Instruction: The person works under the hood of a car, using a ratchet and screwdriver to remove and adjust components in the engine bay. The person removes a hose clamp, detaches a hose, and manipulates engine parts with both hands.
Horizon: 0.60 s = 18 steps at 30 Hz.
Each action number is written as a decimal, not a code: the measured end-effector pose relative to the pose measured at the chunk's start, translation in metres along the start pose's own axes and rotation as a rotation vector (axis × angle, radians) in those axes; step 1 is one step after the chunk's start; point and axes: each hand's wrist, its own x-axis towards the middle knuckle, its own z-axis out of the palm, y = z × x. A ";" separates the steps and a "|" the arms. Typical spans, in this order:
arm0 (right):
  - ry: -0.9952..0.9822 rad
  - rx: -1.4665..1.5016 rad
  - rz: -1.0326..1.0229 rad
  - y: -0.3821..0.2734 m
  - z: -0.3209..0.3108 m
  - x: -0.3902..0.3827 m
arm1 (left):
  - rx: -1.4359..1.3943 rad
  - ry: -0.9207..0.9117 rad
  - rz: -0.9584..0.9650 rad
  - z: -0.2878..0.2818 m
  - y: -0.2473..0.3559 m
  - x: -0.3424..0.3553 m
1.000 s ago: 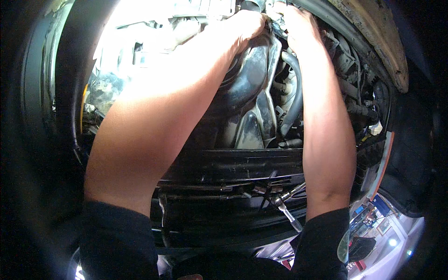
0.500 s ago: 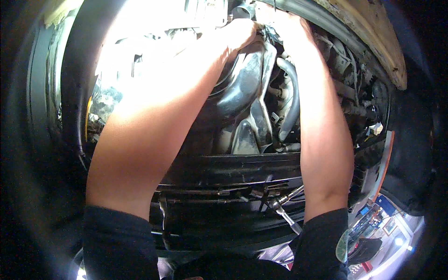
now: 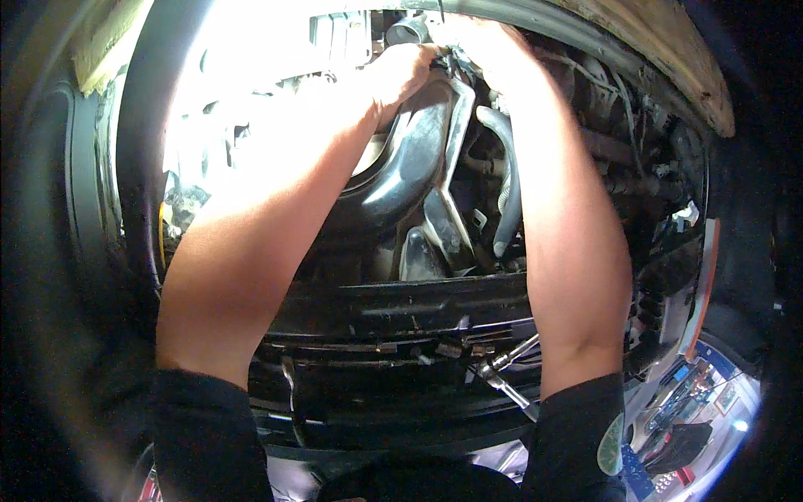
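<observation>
Both my arms reach deep into an engine bay. My left hand is closed, its fingertips at a small dark part at the top of a ribbed metal cover. Right beside it, my right hand curls in from the other side, closed at the same spot. Bright light washes out its fingers, and what either hand grips is hidden. Below them runs a glossy black curved duct. A black hose hangs between the duct and my right forearm. An open round pipe end sits just behind my left hand.
A ratchet wrench lies on the black front crossmember, with sockets and extensions along the ledge. Wiring and pipes fill the right side. A worn yellowish edge borders the upper right.
The view has shifted slightly, so the engine parts sit a little farther left. My hands stay together at the same dark part, with only slight movement.
</observation>
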 end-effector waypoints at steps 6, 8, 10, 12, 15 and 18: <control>-0.014 0.027 -0.008 -0.004 0.000 0.003 | -0.230 0.060 -0.016 0.000 0.018 -0.022; -0.018 0.038 -0.012 -0.002 -0.001 0.005 | -0.474 0.059 -0.201 0.001 0.022 -0.022; -0.023 0.051 -0.020 0.001 -0.001 0.007 | -0.465 0.006 -0.272 0.001 0.028 -0.020; -0.030 0.066 -0.033 0.005 0.000 0.009 | -0.477 0.035 -0.261 0.002 0.029 -0.021; -0.062 0.093 -0.052 0.005 0.004 0.012 | -0.443 0.039 -0.210 0.003 0.026 -0.023; 0.034 0.019 -0.071 -0.002 0.009 0.007 | -0.465 0.031 -0.324 0.003 0.022 -0.016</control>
